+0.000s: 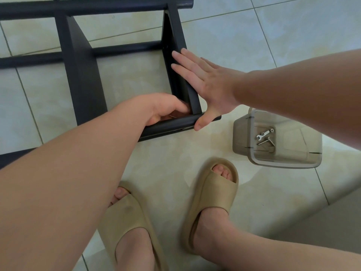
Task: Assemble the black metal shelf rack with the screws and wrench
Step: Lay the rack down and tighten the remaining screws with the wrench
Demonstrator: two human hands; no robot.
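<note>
Beige tiled floor (224, 26), tan slippers (213, 194), clear container (241, 137)

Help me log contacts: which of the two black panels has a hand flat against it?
The right panel, nearest the container: the right hand lies flat on it. The left panel has none.

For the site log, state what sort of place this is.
Probably a home, indoors: a glossy tiled floor, the person's feet in slippers, and a plastic tub of screws and a wrench set down by the rack.
</note>
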